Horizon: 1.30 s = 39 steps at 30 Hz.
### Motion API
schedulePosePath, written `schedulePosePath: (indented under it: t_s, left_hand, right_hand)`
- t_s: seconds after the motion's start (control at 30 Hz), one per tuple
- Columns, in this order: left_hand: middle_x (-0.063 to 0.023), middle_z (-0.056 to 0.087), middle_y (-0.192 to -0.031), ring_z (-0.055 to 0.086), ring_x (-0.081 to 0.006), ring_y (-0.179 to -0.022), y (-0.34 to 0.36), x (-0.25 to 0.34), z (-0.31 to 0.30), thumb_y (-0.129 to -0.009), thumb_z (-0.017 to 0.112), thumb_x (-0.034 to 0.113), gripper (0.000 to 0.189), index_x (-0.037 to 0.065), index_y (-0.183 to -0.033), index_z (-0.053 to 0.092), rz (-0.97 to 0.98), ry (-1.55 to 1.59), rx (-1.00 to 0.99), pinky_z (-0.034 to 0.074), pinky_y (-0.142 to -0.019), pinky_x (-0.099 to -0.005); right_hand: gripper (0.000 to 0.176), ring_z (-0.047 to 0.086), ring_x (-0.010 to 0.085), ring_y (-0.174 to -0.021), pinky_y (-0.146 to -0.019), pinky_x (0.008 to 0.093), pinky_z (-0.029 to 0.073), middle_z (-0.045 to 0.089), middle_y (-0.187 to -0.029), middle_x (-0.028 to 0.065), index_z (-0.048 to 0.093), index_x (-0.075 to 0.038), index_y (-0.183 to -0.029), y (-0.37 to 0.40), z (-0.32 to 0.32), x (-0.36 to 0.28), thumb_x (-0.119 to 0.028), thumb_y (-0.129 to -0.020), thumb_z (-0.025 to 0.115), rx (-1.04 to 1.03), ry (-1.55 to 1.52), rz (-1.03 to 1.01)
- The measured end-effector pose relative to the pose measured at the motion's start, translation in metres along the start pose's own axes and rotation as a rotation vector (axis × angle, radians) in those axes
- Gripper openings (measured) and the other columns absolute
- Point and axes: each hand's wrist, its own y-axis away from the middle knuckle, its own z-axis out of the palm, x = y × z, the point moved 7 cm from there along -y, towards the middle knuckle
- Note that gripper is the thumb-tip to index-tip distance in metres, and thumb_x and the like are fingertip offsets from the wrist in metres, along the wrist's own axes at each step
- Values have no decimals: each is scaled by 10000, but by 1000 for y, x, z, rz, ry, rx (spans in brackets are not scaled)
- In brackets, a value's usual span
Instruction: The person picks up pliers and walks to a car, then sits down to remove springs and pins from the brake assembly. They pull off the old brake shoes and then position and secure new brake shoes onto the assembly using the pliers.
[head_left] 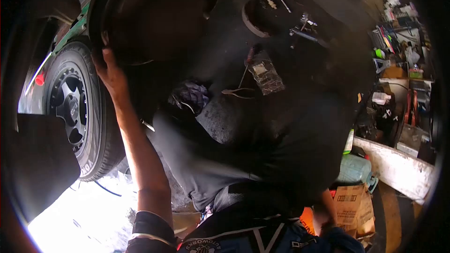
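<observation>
My left hand point(112, 68) is raised at the upper left, its fingers against the lower edge of a large dark round part point(154, 23), which is mostly in shadow. Whether the fingers grip it or only rest on it is hard to tell. At the lower right my right forearm point(324, 213) hangs beside my body; the hand itself is hidden. Between my legs on the dark floor lie pliers point(238, 93), a screwdriver point(250, 57), a flat worn packet point(266, 72) and a crumpled rag point(192, 94).
A wheel with a tyre point(75, 107) stands at the left. Farther up lie a curved metal piece point(253, 21), a hammer-like tool point(309, 36) and a thin rod point(282, 1). Cluttered shelves point(398, 154), a bluish jug point(354, 168) and a cardboard box point(354, 208) are at the right.
</observation>
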Motion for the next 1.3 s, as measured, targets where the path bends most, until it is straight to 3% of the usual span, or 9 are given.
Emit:
schedulePosePath:
  t_s: [0.17,0.23,0.43,0.73,0.83,1.03,1.13,1.2,1.3]
  left_hand:
    - [-197,520,-1314,498,-280,-1189,-1,-7,3,-966,503,413,620,-88,-1328,462,-6,133,-36,361,-1029,-376]
    - [-207,520,-1312,501,-287,-1185,1,-11,1,-960,509,433,642,-95,-1322,463,-67,116,-29,363,-1025,-376]
    - [-213,520,-1310,495,-301,-1190,-2,-1,-3,-956,513,439,649,-96,-1320,465,7,12,-24,350,-1035,-384]
    - [-212,518,-1306,474,-289,-1206,-4,-15,-9,-932,584,395,650,-101,-1329,443,-49,16,-22,319,-1056,-366]
    - [-219,522,-1295,471,-285,-1201,2,5,0,-934,576,417,669,-112,-1320,441,-59,128,-5,321,-1054,-366]
    - [-175,511,-1327,473,-278,-1213,0,-22,-13,-970,456,474,670,-75,-1352,425,-149,8,17,334,-1059,-371]
    - [-138,494,-1371,473,-277,-1236,-2,-47,-20,-994,365,506,673,-34,-1393,405,-368,300,10,341,-1071,-382]
    - [-113,482,-1400,473,-276,-1251,-13,-55,-25,-1011,303,528,679,-7,-1420,393,-396,395,39,346,-1080,-389]
    - [-123,490,-1389,512,-272,-1209,-25,-62,-19,-1017,330,494,632,9,-1414,409,-341,473,145,387,-1050,-389]
  right_hand:
    - [469,505,357,-1153,-1025,417,399,445,-1328,234,449,-32,-1332,6,31,-45,-142,-879,496,50,-158,-123]
    - [451,510,346,-1137,-1018,413,404,455,-1311,226,459,-34,-1318,8,22,-78,-148,-884,498,87,-188,-194]
    - [399,525,314,-1090,-996,398,417,484,-1261,201,491,-38,-1277,16,-19,-147,-165,-899,502,172,-192,-339]
    - [331,548,265,-1019,-964,376,436,527,-1186,163,538,-44,-1216,26,-25,-133,-192,-922,508,162,-117,-275]
    - [311,556,249,-995,-953,368,443,541,-1161,151,554,-47,-1196,27,-25,-126,-201,-929,511,127,-49,-259]
    - [278,572,216,-948,-932,353,456,570,-1111,126,585,-51,-1155,6,-61,-143,-219,-945,515,38,164,-283]
    - [266,579,200,-924,-921,346,462,584,-1086,113,601,-53,-1134,-7,-116,-188,-228,-952,517,2,431,-361]
    - [260,584,189,-908,-914,341,467,594,-1070,105,612,-54,-1121,-10,-166,-245,-234,-957,518,21,647,-461]
    - [254,592,172,-885,-903,334,473,608,-1045,92,627,-57,-1100,15,-241,-378,-243,-965,521,173,858,-696]
